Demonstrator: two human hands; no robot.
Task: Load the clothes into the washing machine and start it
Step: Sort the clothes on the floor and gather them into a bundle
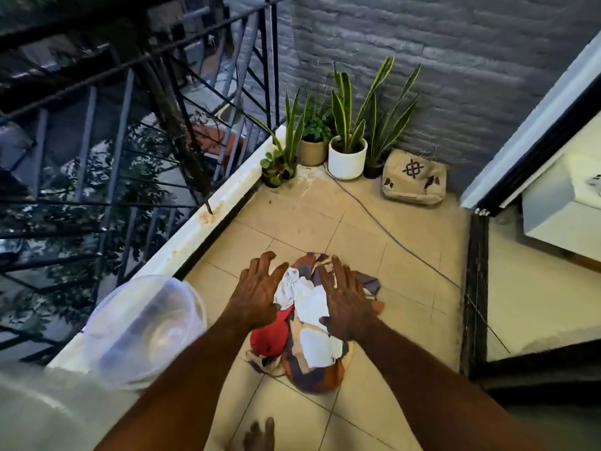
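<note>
Head view, looking down onto a tiled balcony floor (374,255). At lower centre of the frame, a pile of clothes (305,323) on the tiles: white, red, and orange-and-purple patterned pieces heaped together. Reaching in from the bottom edge, two bare arms. Left hand (257,294) spread over the pile's left side, fingers apart and slightly bent, gripping nothing visible. Right hand (344,301) spread over the right side, fingers straight and apart, palm down on or just over a white piece (contact hard to tell). At lower left, a clear plastic lid (143,330), blurred, beside a white ledge (195,229) running up toward centre, with a dark metal railing (113,141) above it. In the upper centre corner, potted plants (344,141) against a grey brick wall (455,60), with a patterned cloth bag (414,179) just to their right. Along the right edge, a dark door threshold (476,288).
</note>
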